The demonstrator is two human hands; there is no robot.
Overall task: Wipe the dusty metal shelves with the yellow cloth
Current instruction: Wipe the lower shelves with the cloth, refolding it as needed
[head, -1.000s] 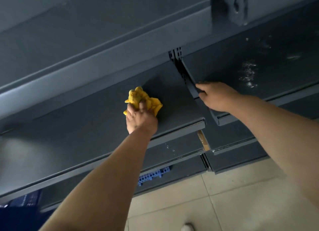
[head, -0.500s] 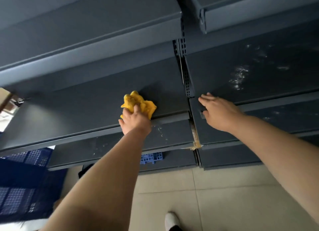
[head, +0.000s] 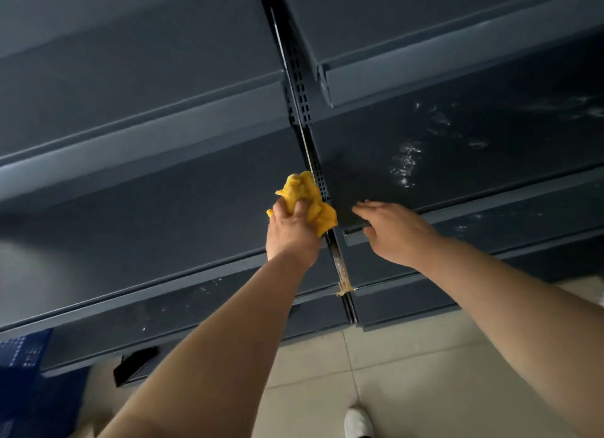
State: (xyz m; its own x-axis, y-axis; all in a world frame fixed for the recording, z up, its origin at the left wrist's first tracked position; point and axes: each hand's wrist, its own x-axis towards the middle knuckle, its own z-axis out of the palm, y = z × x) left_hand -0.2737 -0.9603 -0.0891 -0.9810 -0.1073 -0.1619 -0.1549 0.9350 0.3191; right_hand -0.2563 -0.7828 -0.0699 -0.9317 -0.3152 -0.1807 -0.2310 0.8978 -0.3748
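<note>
From my station I see the left hand clenched around the bunched yellow cloth, pressing it onto the dark metal shelf ahead of it. The cloth sticks out past the fingers and touches the slotted upright that runs between the two hands. The part of this shelf out beyond my left hand's outer side looks dull and even.

The right hand holds nothing. Its fingers lie fairly straight on the front corner of the neighbouring shelf, just on the other side of the upright, and the thumb sits near the front lip; I cannot tell whether it hooks under that lip. Beyond the right hand's fingertips, further back on that shelf, are white dust smears, with fainter ones off to the hand's outer side.

Below my left forearm a lower shelf carries scattered pale specks. Under both arms is the tiled floor, with a white shoe between the forearms near the bottom edge. A blue crate sits far out past my left elbow, and a black object I cannot identify lies beside it.
</note>
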